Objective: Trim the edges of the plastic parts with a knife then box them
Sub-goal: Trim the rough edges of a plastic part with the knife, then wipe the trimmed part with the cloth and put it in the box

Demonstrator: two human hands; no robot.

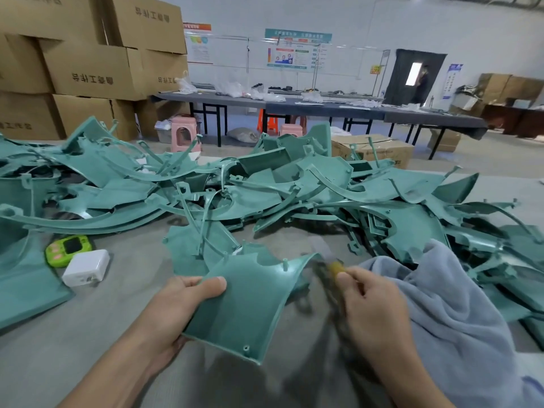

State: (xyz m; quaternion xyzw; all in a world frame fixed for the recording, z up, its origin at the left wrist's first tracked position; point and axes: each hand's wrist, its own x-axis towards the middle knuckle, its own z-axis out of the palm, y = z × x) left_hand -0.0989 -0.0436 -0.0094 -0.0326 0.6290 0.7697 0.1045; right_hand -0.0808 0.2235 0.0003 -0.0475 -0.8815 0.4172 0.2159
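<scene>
knife (pixel 329 262): motion-blurred; the blade is a pale smear, the yellow handle mostly hidden inside the right grip (pixel 371 301).
left grip (pixel 182 301): fingers hidden under the part (pixel 247 304); only the thumb shows.
pile (pixel 265 195): cut off at the left and right edges; lower pieces buried.
cloth (pixel 459 304): runs off the right and bottom edges, covers some of the pile and desk (pixel 88 334).
boxes (pixel 88 69): cropped by the top and left edges.
posters (pixel 297 48): text too small to read.
doorway figure (pixel 422 83): too small to make out.

White walls (pixel 382 22), stacked cardboard boxes (pixel 88 66), long dark tables (pixel 323 108), pink stools (pixel 185 134).
</scene>
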